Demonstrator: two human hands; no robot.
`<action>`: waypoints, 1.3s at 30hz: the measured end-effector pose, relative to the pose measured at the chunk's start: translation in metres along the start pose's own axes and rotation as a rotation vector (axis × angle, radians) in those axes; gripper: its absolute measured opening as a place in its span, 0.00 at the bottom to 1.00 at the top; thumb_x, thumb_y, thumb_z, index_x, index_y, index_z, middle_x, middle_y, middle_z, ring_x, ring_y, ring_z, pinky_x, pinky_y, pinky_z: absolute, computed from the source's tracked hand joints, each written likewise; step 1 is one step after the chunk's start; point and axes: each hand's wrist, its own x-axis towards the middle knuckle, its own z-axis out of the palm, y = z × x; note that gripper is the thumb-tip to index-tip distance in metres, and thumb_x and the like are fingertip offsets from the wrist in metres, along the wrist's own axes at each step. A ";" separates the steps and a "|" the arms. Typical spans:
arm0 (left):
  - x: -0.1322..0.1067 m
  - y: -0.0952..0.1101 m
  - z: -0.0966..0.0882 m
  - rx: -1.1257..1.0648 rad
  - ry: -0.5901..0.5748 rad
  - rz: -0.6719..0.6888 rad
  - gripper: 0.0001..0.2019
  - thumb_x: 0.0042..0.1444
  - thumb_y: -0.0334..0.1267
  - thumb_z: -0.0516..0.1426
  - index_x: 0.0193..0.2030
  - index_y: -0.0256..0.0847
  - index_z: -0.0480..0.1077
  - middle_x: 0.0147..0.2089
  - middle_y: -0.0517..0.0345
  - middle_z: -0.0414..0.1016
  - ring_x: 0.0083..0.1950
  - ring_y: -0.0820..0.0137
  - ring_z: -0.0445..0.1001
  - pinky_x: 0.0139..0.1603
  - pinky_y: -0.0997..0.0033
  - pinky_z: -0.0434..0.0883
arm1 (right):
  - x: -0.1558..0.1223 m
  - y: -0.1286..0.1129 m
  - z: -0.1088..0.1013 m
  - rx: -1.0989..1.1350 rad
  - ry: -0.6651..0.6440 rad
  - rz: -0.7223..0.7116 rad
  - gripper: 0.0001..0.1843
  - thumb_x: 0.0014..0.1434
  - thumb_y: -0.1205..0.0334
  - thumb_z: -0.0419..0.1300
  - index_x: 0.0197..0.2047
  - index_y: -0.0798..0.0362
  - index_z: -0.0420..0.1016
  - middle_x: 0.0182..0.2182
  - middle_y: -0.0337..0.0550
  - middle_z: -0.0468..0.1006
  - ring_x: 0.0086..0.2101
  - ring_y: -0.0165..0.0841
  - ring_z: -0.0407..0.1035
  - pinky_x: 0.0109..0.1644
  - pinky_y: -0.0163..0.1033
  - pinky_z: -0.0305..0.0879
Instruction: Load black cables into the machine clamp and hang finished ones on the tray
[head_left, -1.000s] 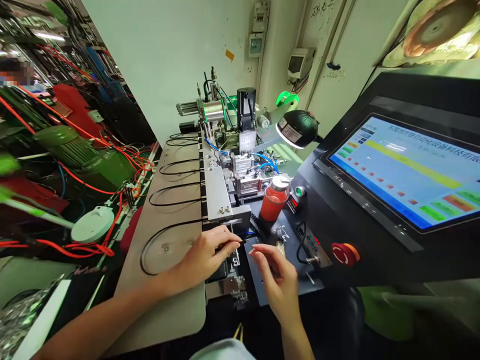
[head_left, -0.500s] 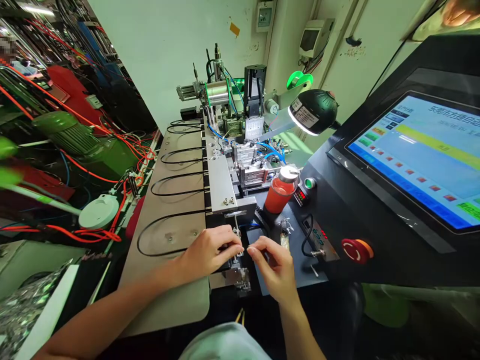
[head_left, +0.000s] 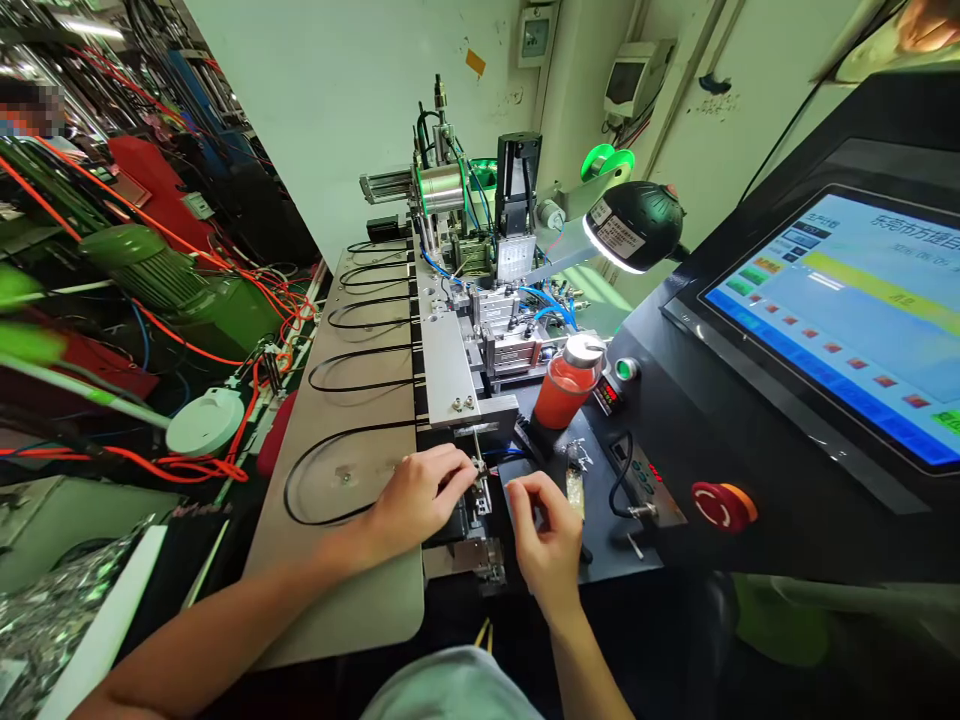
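Left-hand fingers [head_left: 459,476] curl against a slender steel rod [head_left: 476,458].

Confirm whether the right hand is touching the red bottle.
Apart: the head view shows the right hand below the red bottle, with a plain gap between them.

A beige bench [head_left: 352,610] holds black cable loops [head_left: 286,495].

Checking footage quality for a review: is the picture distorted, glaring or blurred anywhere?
In the head view, wide-angle distortion bends the wall and the assembly machine, the lamp has a bright glowing rim, the touchscreen text is soft, and the left hand and right hand show little blur.
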 end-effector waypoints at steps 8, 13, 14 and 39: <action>0.008 -0.012 0.001 0.174 -0.045 -0.097 0.14 0.62 0.37 0.49 0.30 0.40 0.72 0.30 0.59 0.75 0.32 0.70 0.71 0.35 0.73 0.62 | 0.000 0.015 -0.008 -0.036 0.051 0.159 0.15 0.64 0.57 0.55 0.27 0.53 0.68 0.23 0.36 0.67 0.24 0.29 0.61 0.28 0.33 0.58; 0.007 -0.010 0.004 0.223 -0.036 -0.113 0.13 0.62 0.36 0.50 0.30 0.40 0.73 0.29 0.60 0.75 0.30 0.71 0.71 0.33 0.73 0.62 | 0.000 0.016 -0.006 -0.033 0.013 0.175 0.15 0.64 0.55 0.55 0.27 0.53 0.68 0.23 0.36 0.67 0.25 0.30 0.61 0.29 0.34 0.57; 0.007 -0.010 0.004 0.234 -0.034 -0.117 0.13 0.62 0.36 0.50 0.30 0.40 0.73 0.28 0.60 0.75 0.30 0.71 0.71 0.32 0.74 0.61 | 0.001 0.016 -0.005 -0.024 -0.009 0.178 0.16 0.64 0.55 0.54 0.27 0.53 0.67 0.23 0.36 0.67 0.25 0.30 0.61 0.30 0.34 0.57; -0.005 -0.013 0.007 0.865 -0.021 0.506 0.14 0.63 0.24 0.47 0.48 0.35 0.71 0.38 0.54 0.76 0.32 0.70 0.72 0.29 0.73 0.67 | 0.023 0.034 0.031 0.209 -0.236 0.131 0.18 0.67 0.55 0.48 0.26 0.50 0.55 0.22 0.33 0.56 0.24 0.27 0.52 0.27 0.33 0.52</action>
